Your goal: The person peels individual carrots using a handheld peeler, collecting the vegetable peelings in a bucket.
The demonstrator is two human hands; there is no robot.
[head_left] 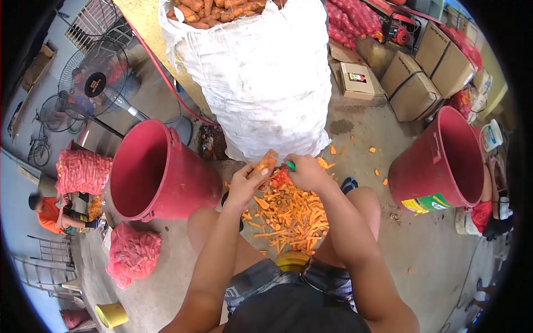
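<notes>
My left hand (244,184) grips a carrot (267,162), its tip pointing up and right. My right hand (306,172) holds a peeler with a green handle (290,165) against the carrot's lower side. Both hands hover above a heap of orange carrot peelings (291,213) on the concrete floor between my knees. Just beyond the hands stands a big white sack (261,72), open at the top and full of carrots.
One red bucket (158,172) stands left of my knee, another red bucket (444,161) at the right. Red mesh bags of carrots (132,252) lie at the left. Cardboard boxes (411,83) sit at the back right, a fan (94,77) at the back left. A person in orange (53,213) sits far left.
</notes>
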